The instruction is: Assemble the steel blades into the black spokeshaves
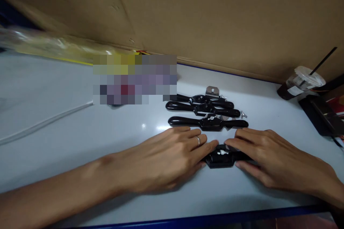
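Observation:
A black spokeshave (220,160) with a silver wing screw lies near the front of the table, held from both ends. My left hand (174,161), with a ring on one finger, is closed around its left handle. My right hand (271,157) grips the right handle between thumb and fingers. Both handles are mostly hidden by the hands. Just beyond, another black spokeshave (211,122) lies parallel, its wing screw in place. Behind it rest a third spokeshave (204,108) and a fourth one (225,103), close together. A loose wing screw (243,114) and a metal blade (212,91) lie beside them.
A plastic cup (299,82) with dark drink and a straw stands at the back right, by a black box-like object (319,116). A white cable (48,120) crosses the left side of the table (126,121). Yellow plastic wrapping (61,44) lies along the cardboard wall (204,18). One patch is pixelated.

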{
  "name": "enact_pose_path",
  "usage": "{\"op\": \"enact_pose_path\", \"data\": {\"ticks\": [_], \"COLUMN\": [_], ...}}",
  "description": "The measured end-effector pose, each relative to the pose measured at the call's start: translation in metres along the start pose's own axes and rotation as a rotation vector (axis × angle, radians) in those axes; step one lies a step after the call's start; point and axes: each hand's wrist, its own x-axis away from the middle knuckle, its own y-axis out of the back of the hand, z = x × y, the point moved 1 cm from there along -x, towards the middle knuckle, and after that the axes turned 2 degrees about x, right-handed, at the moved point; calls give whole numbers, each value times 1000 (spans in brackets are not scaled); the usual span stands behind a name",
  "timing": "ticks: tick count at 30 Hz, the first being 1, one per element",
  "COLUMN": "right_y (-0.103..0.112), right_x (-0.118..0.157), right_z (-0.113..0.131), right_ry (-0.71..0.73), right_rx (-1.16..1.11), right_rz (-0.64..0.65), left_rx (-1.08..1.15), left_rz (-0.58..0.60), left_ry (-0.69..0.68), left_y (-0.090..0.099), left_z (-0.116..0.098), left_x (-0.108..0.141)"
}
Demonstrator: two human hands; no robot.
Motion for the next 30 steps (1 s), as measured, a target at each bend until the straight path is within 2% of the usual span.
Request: {"op": "enact_pose_path", "data": {"ticks": [7,13,19,25,30], "right_y": [0,-1,-4,-6,-6], "right_x": [-3,-3,1,2,2], "right_z": [0,2,9,10,11], "right_ry": [11,4,45,78,91], "right_rx": [-29,-3,127,171,187], "right_rz": [-6,-31,-101,-119,-146], "left_rx": [-4,18,-98,-207,-158], "left_rz": [-18,-54,-125,-132,-134], "left_ry": [-39,-16,-77,-145,-107], "left_y": [0,-3,-3,-1,-2], "left_z": [0,0,-1,-6,-5], "left_x": [1,1,3,5,4]}}
